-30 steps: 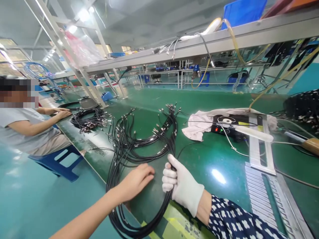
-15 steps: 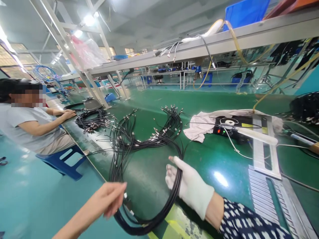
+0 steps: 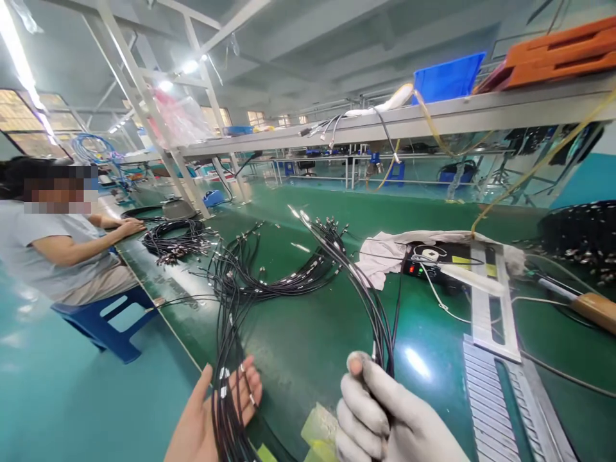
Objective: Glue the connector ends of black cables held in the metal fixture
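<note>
Black cable bundle (image 3: pixel 382 340) runs up from the gloved right hand (image 3: pixel 399 420), its long axis slanting forward and leftward above the green table (image 3: pixel 298 340). The right grip is closed around it; the left hand (image 3: pixel 198 417) is open, palm up, against the looped cables (image 3: pixel 224 359).

open green counter (image 3: pixel 298 340) lies between the looped black cables (image 3: pixel 283 285) and the slotted metal plate (image 3: pixel 485 393), crossed by a raised cable bundle (image 3: pixel 366 296). beyond, a cloth (image 3: pixel 379 258) and black box (image 3: pixel 430 274) block passage.
</note>
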`<state>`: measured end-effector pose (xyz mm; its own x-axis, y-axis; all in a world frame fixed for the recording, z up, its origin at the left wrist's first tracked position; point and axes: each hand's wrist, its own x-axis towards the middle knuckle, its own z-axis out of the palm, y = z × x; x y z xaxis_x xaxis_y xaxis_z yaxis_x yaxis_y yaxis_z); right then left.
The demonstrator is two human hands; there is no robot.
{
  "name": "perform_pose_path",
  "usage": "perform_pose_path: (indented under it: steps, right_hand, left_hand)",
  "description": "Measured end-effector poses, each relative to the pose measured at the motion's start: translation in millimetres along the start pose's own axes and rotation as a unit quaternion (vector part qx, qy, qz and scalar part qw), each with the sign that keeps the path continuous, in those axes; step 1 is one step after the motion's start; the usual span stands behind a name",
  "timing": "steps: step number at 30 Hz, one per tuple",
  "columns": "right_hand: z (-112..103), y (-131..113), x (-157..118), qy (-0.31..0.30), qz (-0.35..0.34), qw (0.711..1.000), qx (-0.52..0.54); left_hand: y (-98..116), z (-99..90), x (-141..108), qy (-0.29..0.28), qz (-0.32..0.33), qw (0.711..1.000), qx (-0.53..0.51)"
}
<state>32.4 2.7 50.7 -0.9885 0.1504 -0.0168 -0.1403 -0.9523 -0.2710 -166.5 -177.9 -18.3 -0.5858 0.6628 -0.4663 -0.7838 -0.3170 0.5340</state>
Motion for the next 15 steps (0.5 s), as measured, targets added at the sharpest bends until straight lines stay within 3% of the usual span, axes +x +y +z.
perform_pose_path:
  steps: [2,5,8,12,15]
  right_hand:
    - [-29,7,-12,0.073,0.017,0.997,0.026]
    - [-54,15,-15,0.173,0.036,0.982,0.073]
    - [-62,14,-8,0.233,0.042,0.968,0.088]
    - [-69,-12,13,0.321,-0.065,0.945,0.01]
    - [-66,-31,30,0.319,-0.096,0.943,-0.021]
  left_hand:
    - [17,9.2,12,0.051,0.007,0.998,-0.025]
    - [40,25.2,21,0.056,0.012,0.998,0.001]
    - [57,37.1,17,0.029,0.043,0.998,0.032]
    - [71,43.0,-2,0.013,0.076,0.995,0.064]
    - [78,39.4,-12,0.028,0.086,0.993,0.079]
